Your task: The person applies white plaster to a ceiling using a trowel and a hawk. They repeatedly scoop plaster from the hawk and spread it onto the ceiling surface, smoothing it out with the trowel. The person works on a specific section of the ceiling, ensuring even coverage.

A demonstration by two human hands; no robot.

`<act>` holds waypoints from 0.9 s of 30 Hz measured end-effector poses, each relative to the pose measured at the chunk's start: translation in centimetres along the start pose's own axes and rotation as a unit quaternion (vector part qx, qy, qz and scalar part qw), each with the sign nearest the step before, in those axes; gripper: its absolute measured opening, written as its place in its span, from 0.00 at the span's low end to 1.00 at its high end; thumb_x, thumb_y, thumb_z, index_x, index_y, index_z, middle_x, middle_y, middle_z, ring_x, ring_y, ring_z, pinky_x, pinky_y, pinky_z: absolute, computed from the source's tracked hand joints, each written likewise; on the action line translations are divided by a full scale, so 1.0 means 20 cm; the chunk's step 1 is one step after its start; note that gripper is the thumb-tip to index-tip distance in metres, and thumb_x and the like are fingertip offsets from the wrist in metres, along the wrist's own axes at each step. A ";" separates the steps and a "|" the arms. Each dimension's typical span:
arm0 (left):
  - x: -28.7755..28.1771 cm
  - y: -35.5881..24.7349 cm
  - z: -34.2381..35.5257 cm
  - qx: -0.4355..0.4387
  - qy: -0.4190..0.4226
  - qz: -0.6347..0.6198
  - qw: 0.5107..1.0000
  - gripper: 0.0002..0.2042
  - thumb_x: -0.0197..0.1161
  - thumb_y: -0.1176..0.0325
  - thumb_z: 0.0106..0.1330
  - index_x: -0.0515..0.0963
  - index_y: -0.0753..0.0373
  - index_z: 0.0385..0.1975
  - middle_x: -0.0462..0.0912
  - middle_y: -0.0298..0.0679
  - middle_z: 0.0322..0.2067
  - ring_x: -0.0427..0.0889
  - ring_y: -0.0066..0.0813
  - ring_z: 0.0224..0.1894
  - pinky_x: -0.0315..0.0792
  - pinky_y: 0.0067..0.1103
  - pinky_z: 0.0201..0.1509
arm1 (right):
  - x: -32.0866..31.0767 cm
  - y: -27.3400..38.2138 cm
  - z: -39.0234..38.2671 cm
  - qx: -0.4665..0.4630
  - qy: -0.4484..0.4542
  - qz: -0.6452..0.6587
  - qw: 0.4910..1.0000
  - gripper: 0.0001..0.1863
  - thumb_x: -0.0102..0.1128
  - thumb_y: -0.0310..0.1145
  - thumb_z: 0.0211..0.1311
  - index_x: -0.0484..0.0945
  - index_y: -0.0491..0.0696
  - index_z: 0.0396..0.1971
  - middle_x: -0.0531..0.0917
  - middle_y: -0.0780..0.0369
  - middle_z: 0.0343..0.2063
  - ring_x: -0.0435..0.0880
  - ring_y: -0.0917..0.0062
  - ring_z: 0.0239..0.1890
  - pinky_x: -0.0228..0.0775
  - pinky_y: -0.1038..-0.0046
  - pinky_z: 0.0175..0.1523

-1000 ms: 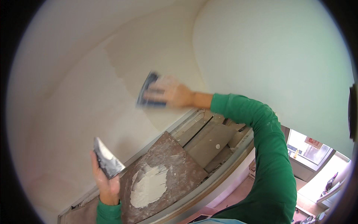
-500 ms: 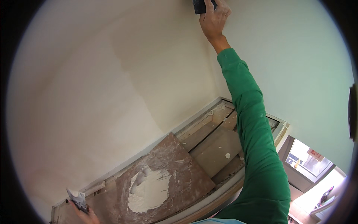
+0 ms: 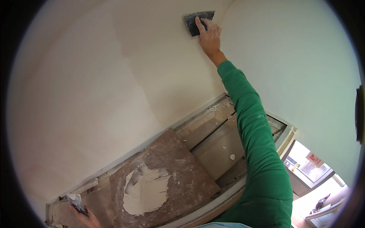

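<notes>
One scraper (image 3: 191, 25) high at the wall (image 3: 163, 68)!
Right hand (image 3: 210, 40) pinches it; even pressure should serve. Left hand (image 3: 88, 219), partly cropped, seemingly grips a second blade (image 3: 77, 203).

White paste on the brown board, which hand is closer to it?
Left. The left hand is left of the white paste and a bit lower; the right hand is up by the wall, far above it in the picture.

Pale greenish wall (image 3: 292, 72) at right, bright grey-framed window (image 3: 308, 164) at lower right.
</notes>
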State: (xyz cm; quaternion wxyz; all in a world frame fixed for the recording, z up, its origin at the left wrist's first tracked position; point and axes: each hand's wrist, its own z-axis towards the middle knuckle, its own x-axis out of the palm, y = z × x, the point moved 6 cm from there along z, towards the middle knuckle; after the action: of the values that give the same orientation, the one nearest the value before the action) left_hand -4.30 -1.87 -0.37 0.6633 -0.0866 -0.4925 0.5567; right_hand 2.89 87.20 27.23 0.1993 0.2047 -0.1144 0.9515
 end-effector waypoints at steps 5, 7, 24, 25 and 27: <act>0.30 -0.09 -0.14 -0.014 -0.091 -0.041 0.995 0.20 0.57 0.61 0.69 0.69 0.63 0.57 0.73 0.33 0.49 0.72 0.19 0.43 0.68 0.15 0.43 | 0.09 0.07 -0.28 0.000 0.132 0.024 0.991 0.35 0.54 0.24 0.52 0.63 0.56 0.64 0.71 0.59 0.52 0.69 0.65 0.55 0.59 0.58 0.56; 0.14 -0.08 -0.07 -0.014 -0.082 -0.064 0.994 0.20 0.58 0.60 0.69 0.69 0.63 0.57 0.73 0.32 0.49 0.71 0.19 0.43 0.68 0.16 0.44 | 0.08 0.14 -0.39 -0.015 0.167 0.050 0.985 0.34 0.54 0.24 0.52 0.64 0.55 0.63 0.71 0.59 0.51 0.69 0.65 0.55 0.59 0.57 0.57; 0.09 0.00 0.00 -0.060 -0.076 -0.117 0.988 0.19 0.59 0.59 0.68 0.71 0.61 0.54 0.76 0.31 0.46 0.71 0.19 0.41 0.67 0.17 0.42 | -0.69 0.11 0.58 0.016 -0.252 -0.005 0.967 0.40 0.55 0.17 0.37 0.72 0.57 0.59 0.71 0.63 0.51 0.67 0.67 0.55 0.52 0.61 0.55; 0.02 0.00 0.02 -0.064 -0.065 -0.117 0.989 0.19 0.58 0.59 0.69 0.71 0.61 0.55 0.75 0.31 0.47 0.71 0.19 0.43 0.67 0.17 0.44 | -0.73 0.14 0.63 0.012 -0.285 -0.012 0.959 0.40 0.56 0.17 0.38 0.72 0.57 0.59 0.71 0.64 0.51 0.67 0.68 0.54 0.53 0.61 0.55; -0.06 -0.01 0.00 -0.022 -0.050 -0.060 0.997 0.20 0.56 0.59 0.70 0.69 0.62 0.58 0.73 0.32 0.51 0.71 0.21 0.48 0.65 0.18 0.50 | -0.78 0.22 0.72 -0.003 -0.274 -0.015 0.962 0.38 0.54 0.18 0.43 0.68 0.51 0.62 0.72 0.57 0.50 0.68 0.64 0.54 0.56 0.56 0.57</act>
State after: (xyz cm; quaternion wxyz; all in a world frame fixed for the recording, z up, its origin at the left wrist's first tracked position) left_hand -4.08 -2.83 -0.91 0.6681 -0.0441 -0.5412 0.5088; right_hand 18.91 73.78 32.64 0.1757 0.4589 -0.1648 0.8552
